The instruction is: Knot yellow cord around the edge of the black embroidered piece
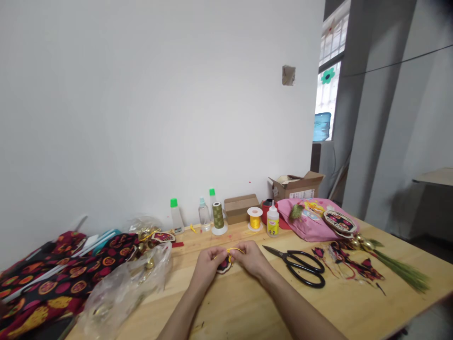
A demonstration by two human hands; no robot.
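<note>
Both hands meet over the middle of the table. My left hand (pixel 208 265) is closed, its thumb and fingers pinching the top of a small dark fabric pendant (pixel 223 270) with a pale edge. My right hand (pixel 253 259) pinches a yellow cord (pixel 233 249) that loops up between the hands at the pendant's top. Fingers cover part of the pendant and the cord, so a knot cannot be made out. Just right of my right hand lie black-handled scissors (pixel 300 267), blades pointing left toward it.
Behind the hands stand a spool of yellow cord (pixel 255 220), a glue bottle (pixel 272 221), an olive thread cone (pixel 218 216) and clear bottles (pixel 176 217). Patterned fabric (pixel 46 278) and a plastic bag (pixel 120 293) lie left. Fabric scraps (pixel 354 262) and a tasselled ornament (pixel 340 223) lie right.
</note>
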